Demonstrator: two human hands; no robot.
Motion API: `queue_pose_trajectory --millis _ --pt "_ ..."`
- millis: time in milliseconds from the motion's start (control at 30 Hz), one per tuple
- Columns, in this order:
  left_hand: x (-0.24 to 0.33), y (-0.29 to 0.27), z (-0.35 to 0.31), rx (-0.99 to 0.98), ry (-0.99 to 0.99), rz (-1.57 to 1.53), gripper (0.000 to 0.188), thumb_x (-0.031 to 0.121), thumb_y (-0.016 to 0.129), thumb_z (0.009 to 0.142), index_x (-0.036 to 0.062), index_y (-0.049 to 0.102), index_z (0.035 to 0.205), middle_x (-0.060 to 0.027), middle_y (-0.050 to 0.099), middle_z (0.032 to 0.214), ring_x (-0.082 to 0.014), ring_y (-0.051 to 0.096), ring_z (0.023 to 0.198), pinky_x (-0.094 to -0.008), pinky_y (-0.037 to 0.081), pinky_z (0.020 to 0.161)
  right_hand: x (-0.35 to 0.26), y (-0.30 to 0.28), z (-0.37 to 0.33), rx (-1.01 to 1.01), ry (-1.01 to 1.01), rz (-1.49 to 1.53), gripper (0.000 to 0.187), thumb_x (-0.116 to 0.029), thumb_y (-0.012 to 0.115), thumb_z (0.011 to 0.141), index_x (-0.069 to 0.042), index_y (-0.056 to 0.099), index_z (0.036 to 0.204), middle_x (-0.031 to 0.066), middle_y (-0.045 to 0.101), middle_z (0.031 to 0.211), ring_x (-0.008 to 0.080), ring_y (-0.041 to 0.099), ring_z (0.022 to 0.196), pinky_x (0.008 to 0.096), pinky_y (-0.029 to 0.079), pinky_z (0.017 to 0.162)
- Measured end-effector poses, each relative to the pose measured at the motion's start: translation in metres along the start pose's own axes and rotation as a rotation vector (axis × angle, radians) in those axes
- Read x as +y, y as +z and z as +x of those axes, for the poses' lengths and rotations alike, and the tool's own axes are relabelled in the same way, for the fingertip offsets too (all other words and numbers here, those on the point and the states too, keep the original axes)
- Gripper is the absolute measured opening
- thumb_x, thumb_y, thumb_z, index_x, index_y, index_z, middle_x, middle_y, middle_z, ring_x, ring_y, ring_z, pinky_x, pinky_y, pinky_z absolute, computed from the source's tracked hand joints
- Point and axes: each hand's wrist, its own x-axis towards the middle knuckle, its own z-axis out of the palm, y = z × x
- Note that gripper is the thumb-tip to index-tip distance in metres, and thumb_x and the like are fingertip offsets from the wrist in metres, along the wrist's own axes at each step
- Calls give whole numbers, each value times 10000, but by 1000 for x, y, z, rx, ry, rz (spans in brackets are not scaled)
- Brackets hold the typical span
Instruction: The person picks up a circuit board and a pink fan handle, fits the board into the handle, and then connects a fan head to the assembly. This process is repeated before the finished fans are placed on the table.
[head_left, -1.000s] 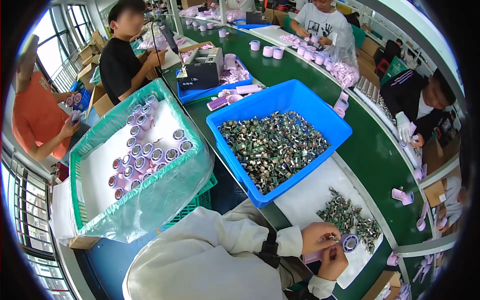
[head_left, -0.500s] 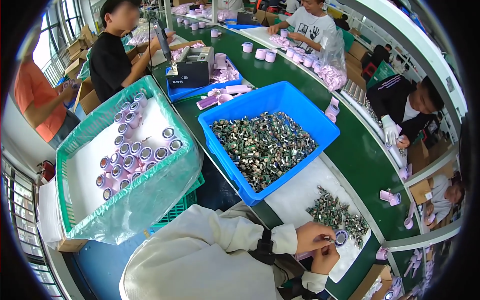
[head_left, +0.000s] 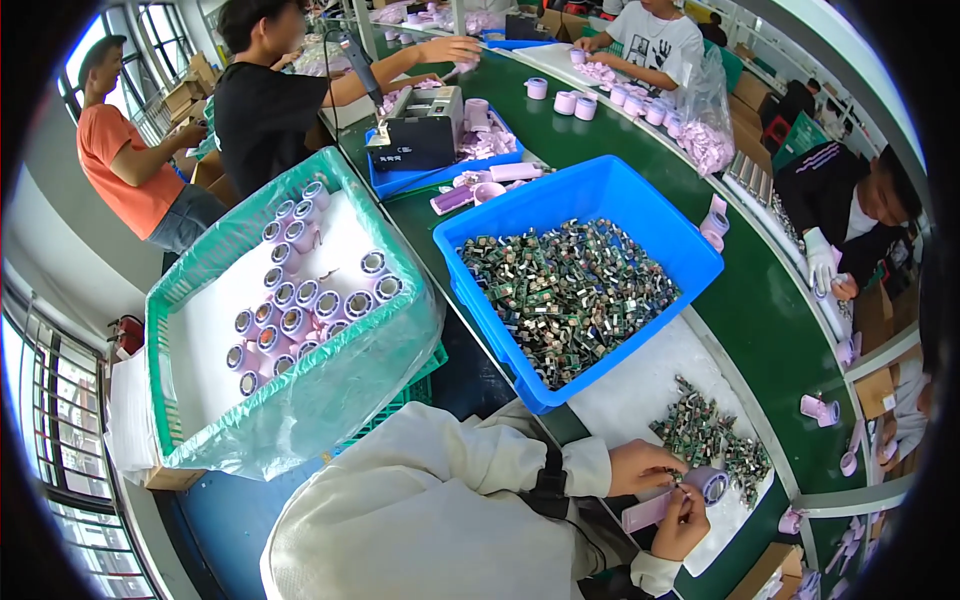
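My right hand (head_left: 682, 524) is closed round a lavender handheld fan (head_left: 710, 486) with a round head and a flat handle. The fan is tilted, its head pointing away from me and the handle showing below my left hand. My left hand (head_left: 643, 468) is pinched beside the fan head, on what looks like a small circuit board (head_left: 676, 478), mostly hidden by the fingers. Just beyond both hands, a loose heap of small green circuit boards (head_left: 712, 430) lies on a white sheet (head_left: 625, 395).
A blue bin (head_left: 622, 345) full of circuit boards (head_left: 570, 290) stands ahead. Left of it, a green plastic-lined crate (head_left: 300, 405) holds several lavender fans (head_left: 295, 322). A dark machine (head_left: 415, 135) sits in a blue tray farther off. Co-workers flank the green belt (head_left: 755, 335).
The whole view has shifted, so things sit farther right. The fan has turned, showing its handle and the side of its head. A co-worker in black now reaches across the belt.
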Motion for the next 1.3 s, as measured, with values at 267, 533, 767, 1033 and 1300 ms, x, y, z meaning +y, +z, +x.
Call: queue_pose_trajectory --millis 267,533,767,1033,1300 --pt "2 -7 3 -118 -82 74 266 71 630 935 24 678 1192 -174 717 1057 -286 718 866 -358 561 746 5 -1 0 -13 -37 -14 107 -80 675 920 22 688 951 -69 389 559 20 311 534 239 228 494" --pt "6 -10 4 -110 -53 -69 268 53 695 897 18 699 1162 -126 722 1010 -201 701 872 -315 551 734 16 -5 -4 -21 -23 42 90 -61 693 905 21 691 944 -71 373 555 19 301 541 227 230 510" --pt "4 -9 11 -261 -128 -213 243 31 693 903 13 703 1145 -105 698 986 -166 671 856 -284 526 749 6 -20 -16 -4 34 7 89 -52 711 859 5 705 927 -44 388 534 42 350 528 236 271 503" --pt "22 -30 15 -222 -343 -307 245 -30 634 942 -43 667 1184 -119 684 1071 -154 653 942 -267 525 810 -27 -9 15 -108 101 158 119 -14 730 825 -28 730 944 -58 408 522 22 341 499 228 289 496" --pt "20 -18 12 -197 -297 -350 245 -25 642 940 -26 681 1182 -115 685 1052 -144 642 925 -259 506 780 -22 -18 -5 -37 186 181 140 -20 761 814 -30 747 953 -69 391 518 7 327 504 221 293 501"
